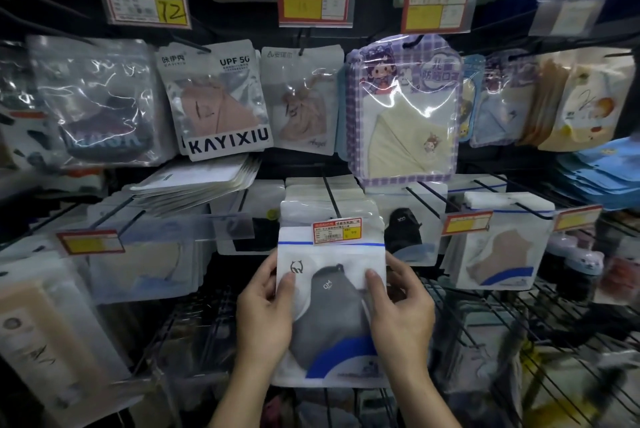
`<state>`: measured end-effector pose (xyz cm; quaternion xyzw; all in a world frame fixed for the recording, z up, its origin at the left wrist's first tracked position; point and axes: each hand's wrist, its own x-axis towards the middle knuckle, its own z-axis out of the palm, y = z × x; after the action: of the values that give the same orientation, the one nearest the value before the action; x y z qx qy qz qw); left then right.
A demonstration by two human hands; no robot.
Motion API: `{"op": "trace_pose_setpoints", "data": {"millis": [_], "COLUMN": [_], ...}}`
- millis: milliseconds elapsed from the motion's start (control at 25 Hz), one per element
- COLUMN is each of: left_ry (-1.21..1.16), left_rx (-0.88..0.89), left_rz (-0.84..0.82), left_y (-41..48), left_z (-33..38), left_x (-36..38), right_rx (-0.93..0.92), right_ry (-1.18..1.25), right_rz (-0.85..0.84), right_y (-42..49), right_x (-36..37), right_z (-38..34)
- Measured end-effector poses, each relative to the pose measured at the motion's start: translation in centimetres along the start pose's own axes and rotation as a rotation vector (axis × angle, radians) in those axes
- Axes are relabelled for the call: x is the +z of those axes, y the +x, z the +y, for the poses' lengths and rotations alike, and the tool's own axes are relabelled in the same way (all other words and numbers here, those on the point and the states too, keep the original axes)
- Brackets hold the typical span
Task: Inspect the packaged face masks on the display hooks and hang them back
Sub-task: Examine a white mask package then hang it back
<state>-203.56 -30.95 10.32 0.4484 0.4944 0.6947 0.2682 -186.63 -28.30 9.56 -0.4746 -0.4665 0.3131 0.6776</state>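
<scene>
A white packet with a grey face mask (330,309) and a blue arc at its bottom hangs at the front of a black display hook (330,199) in the lower middle. My left hand (265,316) grips its left edge, thumb on the front. My right hand (398,313) grips the right edge the same way. A red and yellow price tag (337,230) sits at the hook's tip, just above the packet's top. More packets of the same kind hang behind it.
Other mask packets fill the rack: a KAYIXIU packet (221,101), a purple checked children's packet (405,108), a beige mask packet (502,247) to the right, a black one (405,230). Black wire hooks and a wire shelf (519,323) jut forward around my hands.
</scene>
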Motion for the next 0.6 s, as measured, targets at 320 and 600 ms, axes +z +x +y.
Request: {"op": "trace_pose_setpoints", "data": {"millis": [320, 600], "left_ry": [-0.161, -0.125], "left_rx": [-0.087, -0.087], "left_rz": [0.042, 0.067], "left_y": [-3.5, -5.5], "left_z": [-2.7, -3.0], "left_x": [0.3, 6.0], "right_rx": [0.094, 0.138], "right_ry": [0.135, 0.131], "right_rz": [0.014, 0.126], "right_y": [-1.0, 0.4], "right_x": [-2.9, -7.9], "right_z": [1.7, 2.9]}}
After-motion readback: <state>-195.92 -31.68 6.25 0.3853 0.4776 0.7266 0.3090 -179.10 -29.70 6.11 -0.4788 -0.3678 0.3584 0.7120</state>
